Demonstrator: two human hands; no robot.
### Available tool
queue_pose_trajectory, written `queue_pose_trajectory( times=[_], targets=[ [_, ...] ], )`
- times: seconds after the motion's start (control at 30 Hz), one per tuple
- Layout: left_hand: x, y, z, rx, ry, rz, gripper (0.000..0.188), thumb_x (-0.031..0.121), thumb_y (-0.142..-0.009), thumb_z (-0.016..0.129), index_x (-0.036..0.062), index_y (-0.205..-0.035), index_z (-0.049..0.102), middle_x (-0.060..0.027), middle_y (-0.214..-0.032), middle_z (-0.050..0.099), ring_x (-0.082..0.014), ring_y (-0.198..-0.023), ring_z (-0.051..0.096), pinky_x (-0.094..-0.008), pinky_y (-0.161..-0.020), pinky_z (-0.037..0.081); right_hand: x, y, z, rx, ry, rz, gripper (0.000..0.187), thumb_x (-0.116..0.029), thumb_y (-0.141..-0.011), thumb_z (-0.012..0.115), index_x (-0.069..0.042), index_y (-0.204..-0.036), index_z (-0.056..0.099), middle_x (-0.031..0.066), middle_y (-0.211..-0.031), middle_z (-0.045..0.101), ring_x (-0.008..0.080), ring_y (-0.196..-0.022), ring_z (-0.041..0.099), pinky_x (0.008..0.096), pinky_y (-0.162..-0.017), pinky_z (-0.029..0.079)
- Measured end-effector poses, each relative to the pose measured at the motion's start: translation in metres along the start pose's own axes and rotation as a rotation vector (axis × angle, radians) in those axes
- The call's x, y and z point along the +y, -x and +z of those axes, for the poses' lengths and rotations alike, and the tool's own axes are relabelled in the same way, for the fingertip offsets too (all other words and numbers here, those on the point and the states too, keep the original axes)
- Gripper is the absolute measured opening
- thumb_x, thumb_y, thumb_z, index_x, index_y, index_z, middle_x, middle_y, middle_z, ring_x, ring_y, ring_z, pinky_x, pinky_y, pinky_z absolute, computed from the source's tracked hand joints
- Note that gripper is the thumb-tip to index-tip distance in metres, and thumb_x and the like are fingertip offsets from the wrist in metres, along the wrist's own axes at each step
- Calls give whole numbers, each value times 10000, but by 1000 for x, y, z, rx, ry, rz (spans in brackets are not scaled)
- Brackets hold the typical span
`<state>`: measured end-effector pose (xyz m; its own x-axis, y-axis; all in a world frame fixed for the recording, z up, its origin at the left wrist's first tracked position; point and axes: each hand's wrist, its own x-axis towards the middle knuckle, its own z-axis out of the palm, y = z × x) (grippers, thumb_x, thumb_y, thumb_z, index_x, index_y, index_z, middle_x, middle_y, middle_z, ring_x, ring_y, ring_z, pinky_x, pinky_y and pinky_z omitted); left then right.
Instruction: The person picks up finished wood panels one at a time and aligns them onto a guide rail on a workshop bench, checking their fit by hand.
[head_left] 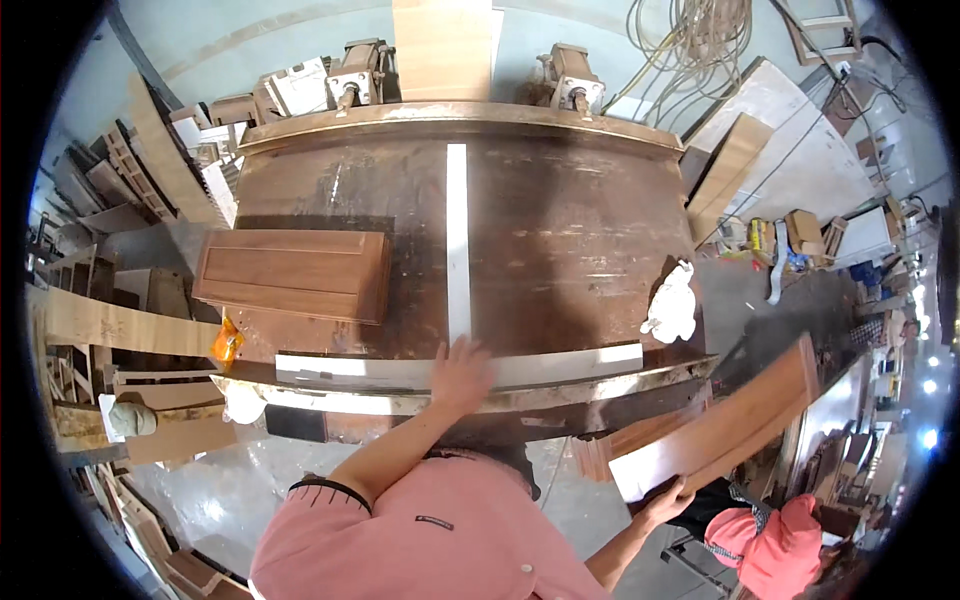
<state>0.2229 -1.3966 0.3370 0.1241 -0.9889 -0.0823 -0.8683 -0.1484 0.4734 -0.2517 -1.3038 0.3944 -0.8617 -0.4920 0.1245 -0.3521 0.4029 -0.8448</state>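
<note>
My left hand [463, 378] is over the near edge of a brown worktable [580, 220], slightly blurred, fingers stretched out and holding nothing. Under it runs a pale strip [545, 371] along the front rail. A second, white strip [457, 230] points away from me down the table's middle, its near end by my fingertips. Off to the right, my right hand [668, 503] grips the lower end of a reddish-brown wooden panel [740, 425], tilted up and away beyond the table's right side. A stack of framed wooden panels [290, 272] lies on the table's left half.
A crumpled white cloth [672, 303] lies at the right edge, an orange packet [228, 340] at the left. Two metal cylinders [363, 70] stand behind the far rail [460, 116]. More wooden panels [645, 432] are below the held one. Another person [785, 545] is at lower right.
</note>
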Motion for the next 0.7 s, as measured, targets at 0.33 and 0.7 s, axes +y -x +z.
queue_pose_trajectory(
  times=[0.33, 0.7],
  targets=[
    [-14, -1, -11, 67, 261, -94, 408, 358, -1002, 589, 116, -1330, 606, -142, -1495, 484, -361, -1438, 390, -590, -1219, 216, -160, 55, 182, -865, -384, -252, 620, -97, -939, 745, 8, -1485, 470, 100, -1372, 602, 186, -1221, 563, 332, -1043, 459],
    [-40, -90, -24, 193, 301, -324, 556, 369, -942, 697, 100, -1405, 548, -254, -1557, 395, -443, -1394, 419, -556, -1122, 364, -182, 132, 387, -1127, -103, -228, 662, -204, -862, 794, -48, -1457, 549, 179, -1406, 606, 306, -1290, 575, 410, -1083, 448]
  ],
)
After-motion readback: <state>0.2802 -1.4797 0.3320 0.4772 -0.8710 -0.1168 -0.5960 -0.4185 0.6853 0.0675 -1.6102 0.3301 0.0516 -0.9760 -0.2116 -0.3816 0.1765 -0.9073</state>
